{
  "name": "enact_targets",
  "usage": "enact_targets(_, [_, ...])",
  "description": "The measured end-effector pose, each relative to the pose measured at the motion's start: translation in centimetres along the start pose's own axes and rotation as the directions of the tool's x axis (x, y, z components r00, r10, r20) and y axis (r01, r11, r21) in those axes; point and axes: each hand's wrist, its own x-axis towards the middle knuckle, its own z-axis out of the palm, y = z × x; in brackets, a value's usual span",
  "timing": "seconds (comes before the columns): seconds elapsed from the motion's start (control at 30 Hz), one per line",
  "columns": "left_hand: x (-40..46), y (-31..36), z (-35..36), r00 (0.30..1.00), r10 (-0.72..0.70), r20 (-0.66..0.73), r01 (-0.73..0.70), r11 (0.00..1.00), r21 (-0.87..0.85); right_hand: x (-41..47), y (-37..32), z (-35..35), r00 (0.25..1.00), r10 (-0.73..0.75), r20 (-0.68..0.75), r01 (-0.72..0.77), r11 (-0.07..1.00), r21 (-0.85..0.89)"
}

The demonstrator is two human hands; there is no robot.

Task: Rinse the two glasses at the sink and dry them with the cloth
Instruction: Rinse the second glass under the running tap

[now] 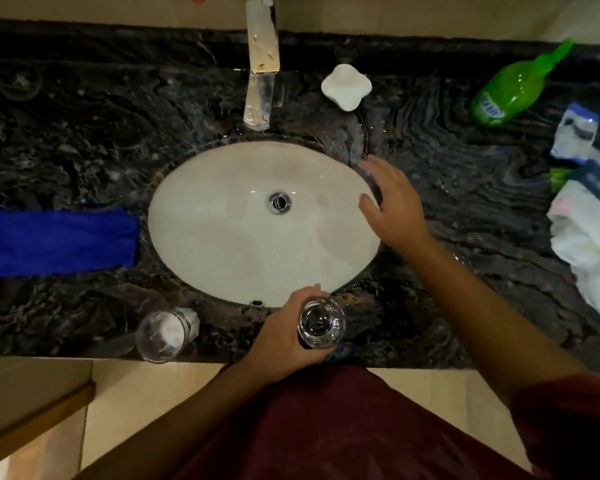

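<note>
Glass [321,323] in my left hand [284,336], fingers wrapped round it, upright, mouth up, at the near sink [222,265] edge. Tap [260,64] lies straight ahead across the basin. My right hand [392,202] is nearer it, fingers spread, holding nothing, over the right rim. Second glass [163,332] stands left on the counter [84,133]; blue cloth [54,240] further left. Green bottle [515,86] label unreadable.

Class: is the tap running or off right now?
Off: no stream falls from the tap into the sink.
</note>
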Motion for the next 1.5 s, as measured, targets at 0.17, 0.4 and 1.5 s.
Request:
enact_targets(0.17, [-0.4, -1.7, 0.5, 1.0, 0.008, 0.027, -0.01, 0.998, 0.064, -2.5, 0.4, 1.3, 0.998, 0.049, 0.044, -0.05, 0.999, 0.004])
enact_targets(0.4, [-0.5, -3.4, 0.8, 0.995, 0.068, 0.071, -0.077, 0.987, 0.144, -0.9, -3.2, 4.0, 0.981, -0.121, 0.154, 0.124, 0.992, -0.006])
enact_targets(1.5, [-4.0, -5.1, 0.1, 0.998, 0.058, 0.008, -0.058, 0.986, 0.158, -2.4, -21.1, 19.0, 0.172, -0.648, 0.742, 0.724, 0.594, 0.351])
